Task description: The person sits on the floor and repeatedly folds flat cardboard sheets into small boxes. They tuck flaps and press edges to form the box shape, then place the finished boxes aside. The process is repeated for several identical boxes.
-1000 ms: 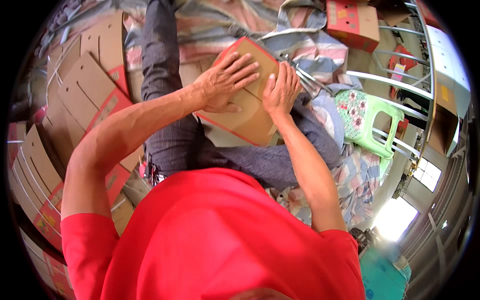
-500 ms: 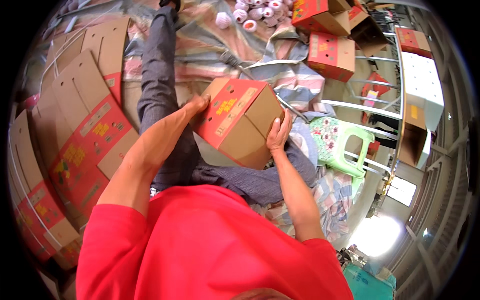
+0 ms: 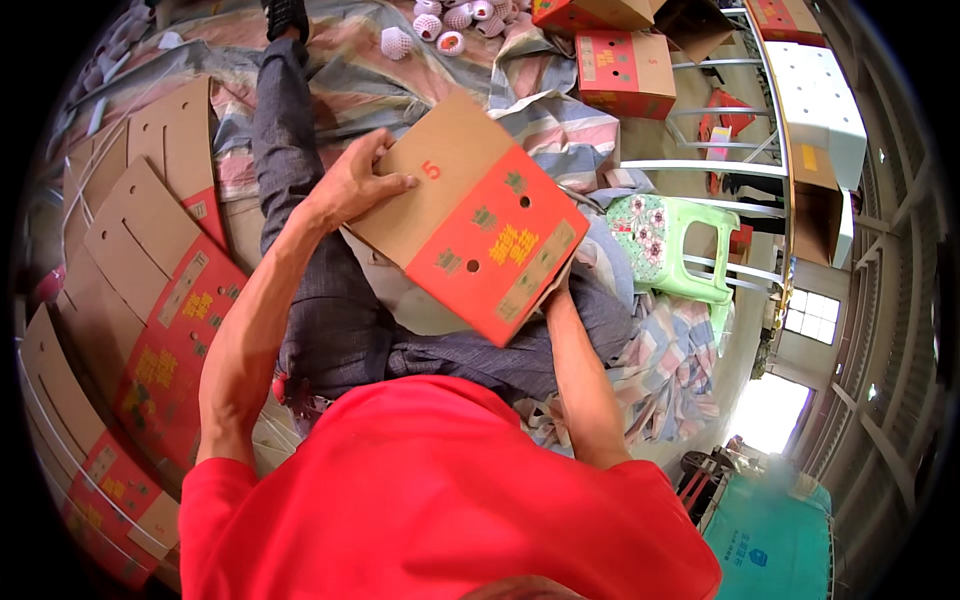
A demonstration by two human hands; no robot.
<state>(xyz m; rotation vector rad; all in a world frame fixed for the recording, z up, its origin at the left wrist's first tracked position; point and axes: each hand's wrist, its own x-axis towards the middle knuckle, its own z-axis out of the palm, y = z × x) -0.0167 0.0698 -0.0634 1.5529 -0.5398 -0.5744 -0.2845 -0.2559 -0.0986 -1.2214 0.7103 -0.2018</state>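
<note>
A red and brown cardboard box (image 3: 478, 215) is tilted in front of me above my lap, its printed side with round holes facing up. My left hand (image 3: 358, 182) grips its upper left edge, thumb on the brown face and fingers over the rim. At the lower right corner my right hand (image 3: 560, 290) holds the box from beneath; its fingers are mostly hidden behind the cardboard. My grey-trousered legs (image 3: 330, 310) are spread around the box.
Flattened cartons (image 3: 165, 290) lie stacked on the left. Fruits in foam nets (image 3: 450, 42) sit on the striped sheet ahead. Formed boxes (image 3: 622, 75) stand at the far right, near a green stool (image 3: 690, 245) and a metal-legged table with a white foam box (image 3: 822, 105).
The box has been turned, so a different side with a brown upper part now faces up. My left hand has shifted left and up along its edge; my right hand has slipped lower, beneath it.
</note>
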